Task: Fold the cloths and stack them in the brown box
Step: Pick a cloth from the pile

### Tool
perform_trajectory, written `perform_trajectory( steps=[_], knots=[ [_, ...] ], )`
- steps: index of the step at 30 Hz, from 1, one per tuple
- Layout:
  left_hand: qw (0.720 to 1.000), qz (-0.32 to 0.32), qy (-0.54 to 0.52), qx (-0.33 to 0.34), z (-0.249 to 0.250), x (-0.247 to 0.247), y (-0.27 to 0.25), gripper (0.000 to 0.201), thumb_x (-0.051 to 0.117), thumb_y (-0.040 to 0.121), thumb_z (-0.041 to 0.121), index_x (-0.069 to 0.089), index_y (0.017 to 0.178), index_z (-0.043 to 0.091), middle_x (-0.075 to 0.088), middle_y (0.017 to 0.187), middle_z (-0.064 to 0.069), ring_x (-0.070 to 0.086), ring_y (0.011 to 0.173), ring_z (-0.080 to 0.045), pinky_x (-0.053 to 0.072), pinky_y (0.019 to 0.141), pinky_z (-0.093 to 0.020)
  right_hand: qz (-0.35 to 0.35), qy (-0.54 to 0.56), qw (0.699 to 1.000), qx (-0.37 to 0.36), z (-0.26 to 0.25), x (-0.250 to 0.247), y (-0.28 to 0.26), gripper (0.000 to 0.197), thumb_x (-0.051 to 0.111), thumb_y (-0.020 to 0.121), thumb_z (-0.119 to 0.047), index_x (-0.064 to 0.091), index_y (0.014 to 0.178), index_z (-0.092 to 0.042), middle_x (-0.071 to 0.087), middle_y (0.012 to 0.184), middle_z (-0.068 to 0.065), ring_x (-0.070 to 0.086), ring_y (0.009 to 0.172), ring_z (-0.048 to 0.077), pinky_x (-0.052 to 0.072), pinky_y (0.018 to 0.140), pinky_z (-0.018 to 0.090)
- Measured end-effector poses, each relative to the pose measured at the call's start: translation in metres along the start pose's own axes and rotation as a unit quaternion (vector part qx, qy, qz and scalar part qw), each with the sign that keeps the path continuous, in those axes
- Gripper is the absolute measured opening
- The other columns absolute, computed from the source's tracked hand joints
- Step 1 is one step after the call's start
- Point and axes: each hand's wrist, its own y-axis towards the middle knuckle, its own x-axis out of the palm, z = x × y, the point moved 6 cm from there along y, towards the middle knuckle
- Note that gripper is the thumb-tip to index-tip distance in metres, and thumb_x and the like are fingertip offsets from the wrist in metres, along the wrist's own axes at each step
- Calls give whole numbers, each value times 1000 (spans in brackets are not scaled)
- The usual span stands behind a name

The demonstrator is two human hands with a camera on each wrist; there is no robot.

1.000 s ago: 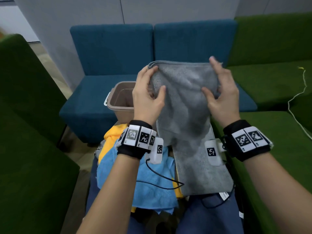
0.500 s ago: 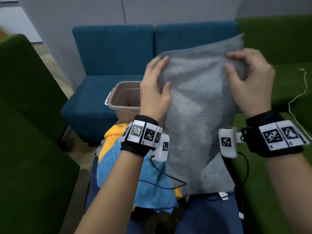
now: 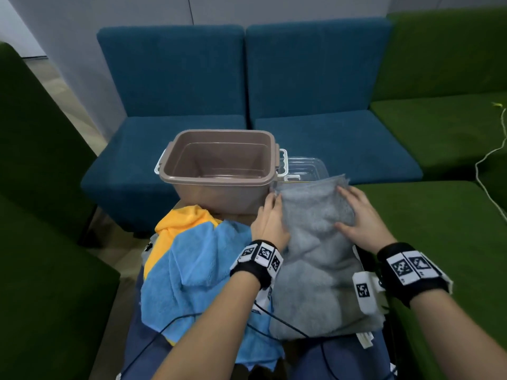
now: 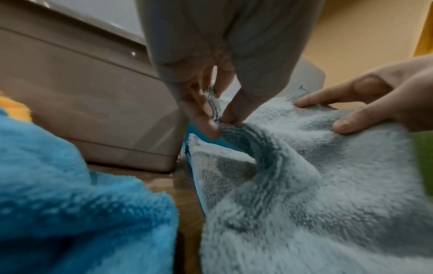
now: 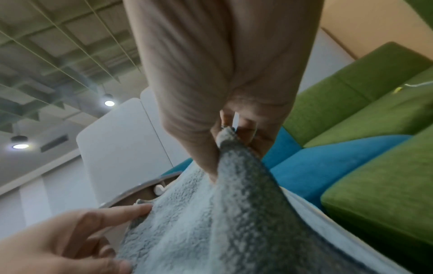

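Among blue and green sofas, 2 hands, left hand and right hand, pinch a grey towel beside the brown box; loose grip risks a lopsided fold.

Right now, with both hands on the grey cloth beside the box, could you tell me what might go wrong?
The grey cloth lies bunched, so a fold now may come out crooked. Its far edge covers the clear lid, which could get dragged. The blue cloth hangs over the lap and may slide off.

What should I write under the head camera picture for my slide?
Both hands lay a gray cloth flat beside the empty brown box.
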Motion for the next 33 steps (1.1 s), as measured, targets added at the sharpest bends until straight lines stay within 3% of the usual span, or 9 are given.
perform_trajectory(
  steps=[6, 12, 14, 16, 17, 20, 23, 30, 33],
  knots=[
    [997, -40, -2, -64, 3, 21, 23, 75, 56, 89, 21, 18, 152, 8, 0, 162, -4, 56, 118, -33, 44, 96, -41, -2, 16, 1000, 22, 22, 23, 17, 77, 73, 84, -12, 34, 150, -11, 23, 159, 7, 26, 145, 20, 13, 109, 13],
    [996, -37, 72, -40, 14, 25, 60, 89, 60, 84, -2, 3, 152, 2, 2, 161, -14, 40, 135, -28, 45, 98, -38, 27, -1, 999, 34, 30, 17, 52, 80, 74, 84, -17, 32, 151, -12, 21, 160, 3, 25, 144, 18, 15, 111, 19],
    [991, -19, 130, -23, 12, 32, 74, 78, 58, 81, -8, 20, 149, -3, 25, 155, -19, 48, 128, -26, 51, 87, -34, 8, -7, 999, 46, 34, 22, 65, 83, 77, 82, -16, 31, 151, -12, 20, 161, 2, 24, 145, 18, 15, 112, 20],
    [980, -91, 168, -54, 5, 37, 81, 60, 53, 68, 0, 59, 128, 0, 62, 128, -13, 67, 93, -16, 53, 56, -23, -20, -13, 998, 61, 40, 31, 76, 85, 78, 81, -16, 31, 152, -13, 19, 161, 2, 24, 146, 18, 16, 115, 23],
    [981, -83, 163, -62, 3, 34, 85, 58, 42, 67, 2, 67, 119, 3, 66, 121, -10, 68, 81, -13, 49, 48, -20, -37, -18, 997, 69, 43, 35, 80, 86, 78, 81, -18, 30, 152, -14, 19, 161, 1, 23, 146, 18, 17, 116, 26],
    [971, -107, 203, -72, -10, 52, 95, 60, 23, 88, -8, 25, 147, -6, 20, 157, -20, 53, 117, -23, 51, 74, -31, -94, -43, 991, 85, 52, 50, 89, 86, 76, 83, -22, 27, 153, -16, 17, 162, 2, 21, 147, 18, 19, 118, 30],
    [976, -72, 198, -59, -14, 61, 97, 67, 40, 94, -2, 2, 149, -7, -5, 159, -23, 47, 122, -27, 44, 72, -32, -110, -57, 988, 90, 60, 58, 91, 84, 76, 84, -23, 28, 152, -15, 17, 162, 3, 21, 147, 18, 18, 116, 25],
    [977, -55, 200, -49, -18, 64, 92, 76, 45, 94, 7, -5, 150, -3, -11, 158, -24, 47, 123, -26, 51, 81, -35, -68, -41, 991, 106, 58, 56, 81, 81, 76, 83, -23, 32, 150, -13, 26, 156, 9, 32, 141, 24, 24, 113, 26],
    [987, -58, 146, -33, -18, 57, 76, 77, 50, 92, 11, 3, 153, 4, 4, 159, -20, 41, 128, -29, 48, 90, -39, -22, 7, 990, 137, 51, 47, 59, 78, 77, 81, -24, 34, 146, -13, 33, 141, 14, 47, 126, 30, 33, 106, 29]
  ],
)
